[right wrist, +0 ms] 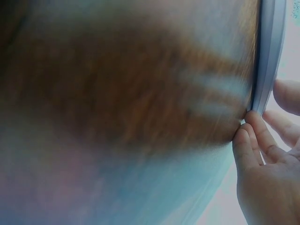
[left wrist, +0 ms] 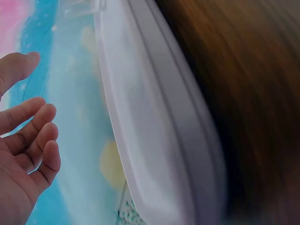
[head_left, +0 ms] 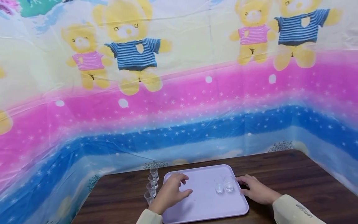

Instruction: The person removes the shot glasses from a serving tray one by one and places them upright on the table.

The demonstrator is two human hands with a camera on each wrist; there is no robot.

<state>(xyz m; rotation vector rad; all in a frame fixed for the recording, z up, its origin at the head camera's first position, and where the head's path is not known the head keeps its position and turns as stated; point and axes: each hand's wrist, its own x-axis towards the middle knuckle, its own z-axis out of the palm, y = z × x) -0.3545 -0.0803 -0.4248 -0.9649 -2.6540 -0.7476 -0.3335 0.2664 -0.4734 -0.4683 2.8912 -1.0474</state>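
Observation:
A pale lilac tray point(head_left: 201, 205) lies on the dark wooden table. Two small clear shot glasses point(head_left: 229, 184) stand close together on its right half. My left hand point(head_left: 172, 191) hovers over the tray's left side, thumb and fingers apart, holding nothing. The left wrist view shows this hand point(left wrist: 28, 136) with loosely bent fingers, away from the tray's rim point(left wrist: 159, 103). At the tray's right edge is my right hand point(head_left: 257, 188), its fingertips by the rim. In the right wrist view its fingers point(right wrist: 262, 136) appear to touch the tray's edge point(right wrist: 268, 61).
Several more clear shot glasses point(head_left: 151, 189) stand in a row on the table left of the tray, beside my left wrist. The wooden table point(head_left: 302, 180) extends to the right. Behind it hangs a printed cloth point(head_left: 184, 102) with teddy bears.

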